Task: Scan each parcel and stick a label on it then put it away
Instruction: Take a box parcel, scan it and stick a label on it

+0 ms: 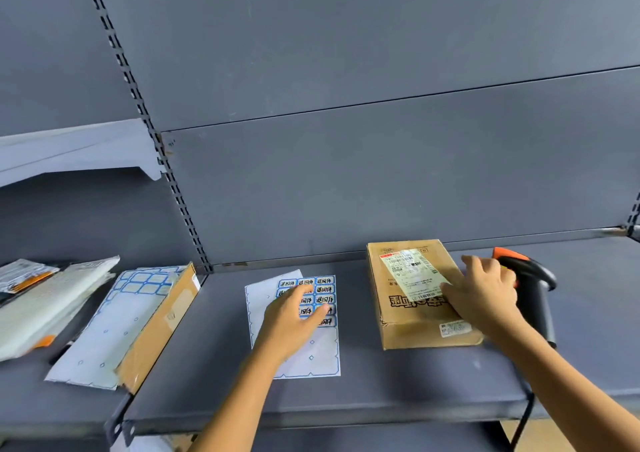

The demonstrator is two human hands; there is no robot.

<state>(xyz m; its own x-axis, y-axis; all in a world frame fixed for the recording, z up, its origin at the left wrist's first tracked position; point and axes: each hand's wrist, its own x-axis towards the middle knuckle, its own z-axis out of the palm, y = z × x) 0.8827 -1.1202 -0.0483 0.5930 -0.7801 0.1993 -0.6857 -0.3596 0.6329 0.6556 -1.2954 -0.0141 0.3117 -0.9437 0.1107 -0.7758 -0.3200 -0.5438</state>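
A flat brown cardboard parcel (pixel 408 316) with a white shipping label lies on the grey shelf (pixel 381 392), right of centre. My right hand (pixel 485 295) rests flat on the parcel's right side, fingers spread. A black and orange barcode scanner (pixel 530 285) lies just right of that hand, its cable hanging over the front edge. Left of the parcel lies a white sticker sheet (pixel 298 358) with blue-framed labels in its upper right. My left hand (pixel 294 313) lies on the sheet, fingers reaching onto the labels; whether it pinches one I cannot tell.
On the neighbouring shelf to the left lie a used sticker sheet (pixel 114 330) on a brown cardboard parcel (pixel 159 327), and several white plastic mailers (pixel 45 306). A grey back panel (pixel 381 174) rises behind. A lower shelf shows beneath the front edge.
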